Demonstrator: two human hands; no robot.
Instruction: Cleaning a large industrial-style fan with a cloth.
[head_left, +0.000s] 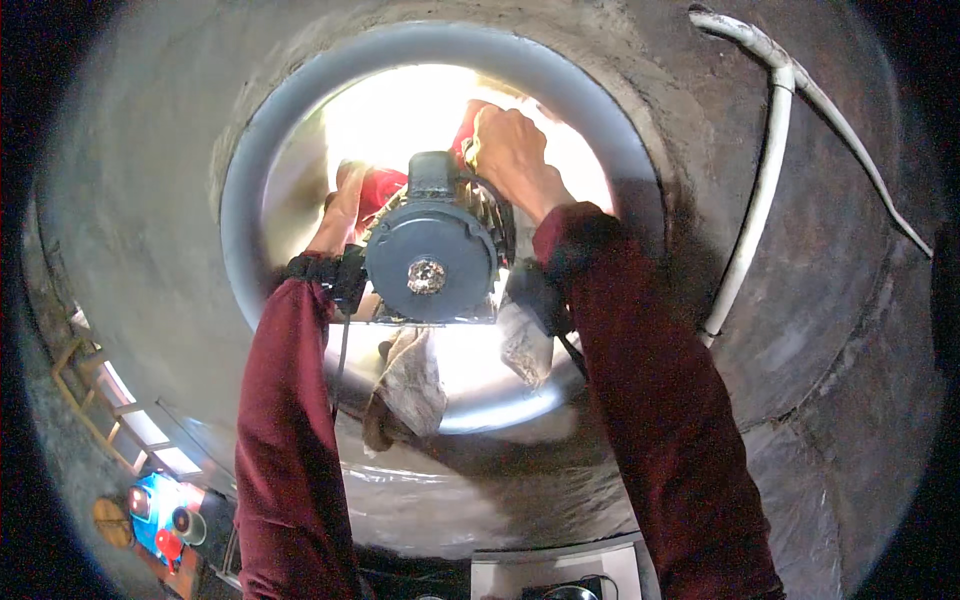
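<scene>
A dark grey electric motor (431, 259) sits in the middle of a round opening with a smooth grey ring (247, 195). My left hand (341, 214) reaches past the motor's left side, beside a red cloth or red part (379, 195); its fingers are partly hidden. To the upper right of the motor, my right hand (514, 154) has its fingers curled at another red thing (469, 124), which looks like cloth; glare blurs the contact. Pale, dirty cloths (412, 382) hang below the motor. Both wrists wear black bands, with dark cords by them.
White pipes (765, 180) run along the grey wall (832, 300) at right. At lower left are a blue object with a red item (169, 544), a round brown stool top (112, 523) and a wooden frame (86, 405). A pale box-like surface (555, 566) stands at the bottom.
</scene>
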